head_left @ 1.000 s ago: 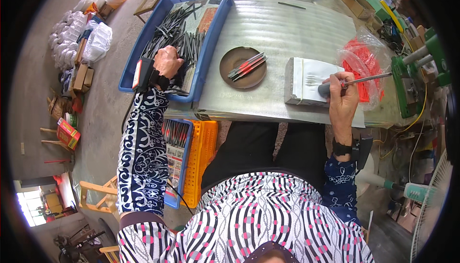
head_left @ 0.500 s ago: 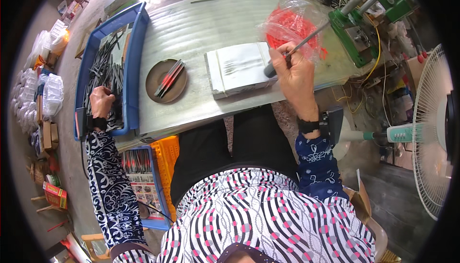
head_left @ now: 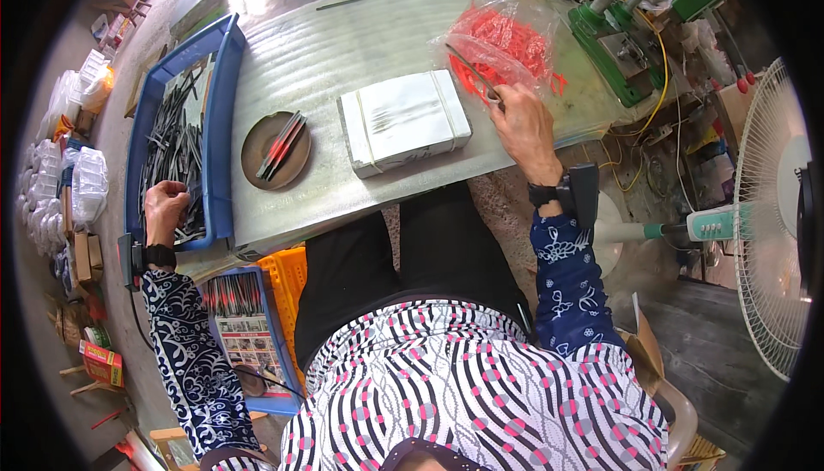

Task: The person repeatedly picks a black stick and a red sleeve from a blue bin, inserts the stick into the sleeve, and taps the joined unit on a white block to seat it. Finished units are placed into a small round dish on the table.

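My left hand (head_left: 165, 207) is in the near end of a blue plastic bin (head_left: 220, 141), its fingers pinched together over a heap of thin dark metal strips (head_left: 174, 128). What it pinches, if anything, is hidden. My right hand (head_left: 525, 128) is closed round a thin-shafted tool (head_left: 468, 66), whose slim dark shaft points up and left over a clear bag of red plastic pieces (head_left: 505, 46). The tool's other end is inside my fist. Between my hands are a round brown dish (head_left: 257, 173) holding several red and dark slim pieces (head_left: 281, 147), and a white-topped block (head_left: 403, 119) with bands round it.
A green press (head_left: 614, 55) stands at the right of the table (head_left: 296, 68). One loose dark strip (head_left: 341, 3) lies at the back. Below the table edge are a second blue bin (head_left: 283, 334) and an orange crate (head_left: 287, 278). A fan (head_left: 772, 222) stands at the far right.
The view has shifted slightly. My right hand has turned the tool: its thick dark end pointed down-left before, and now its thin shaft points up-left. My left hand stays in the bin.
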Demonstrator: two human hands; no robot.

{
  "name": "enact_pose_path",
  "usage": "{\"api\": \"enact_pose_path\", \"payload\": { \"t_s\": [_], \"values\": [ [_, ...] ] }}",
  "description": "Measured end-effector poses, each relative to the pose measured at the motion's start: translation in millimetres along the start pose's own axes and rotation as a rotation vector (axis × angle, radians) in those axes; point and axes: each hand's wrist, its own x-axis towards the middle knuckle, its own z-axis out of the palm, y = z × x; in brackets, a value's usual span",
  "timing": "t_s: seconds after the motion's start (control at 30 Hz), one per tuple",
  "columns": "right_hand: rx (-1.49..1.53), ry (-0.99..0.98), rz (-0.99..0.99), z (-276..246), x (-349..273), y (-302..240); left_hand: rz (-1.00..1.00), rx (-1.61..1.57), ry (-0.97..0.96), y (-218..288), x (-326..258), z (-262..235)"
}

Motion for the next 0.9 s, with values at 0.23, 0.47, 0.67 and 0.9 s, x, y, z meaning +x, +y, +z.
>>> {"api": "enact_pose_path", "payload": {
  "t_s": [0.23,0.47,0.67,0.9],
  "values": [
    [-0.1,-0.008,-0.001,20.5,13.9,-7.7,0.029,-0.234,-0.041,17.8,-12.3,1.0],
    [-0.158,0.018,-0.027,34.8,18.2,-3.0,0.286,-0.498,-0.015,80.6,-45.9,-0.8],
    [-0.143,0.0,-0.064,21.5,14.4,-2.4,0.373,-0.727,-0.063,144.6,-77.0,31.8],
    [0.135,-0.086,0.026,-4.6,7.3,-9.1,0.329,-1.015,-0.295,197.8,-100.2,104.0]
  ]
}}
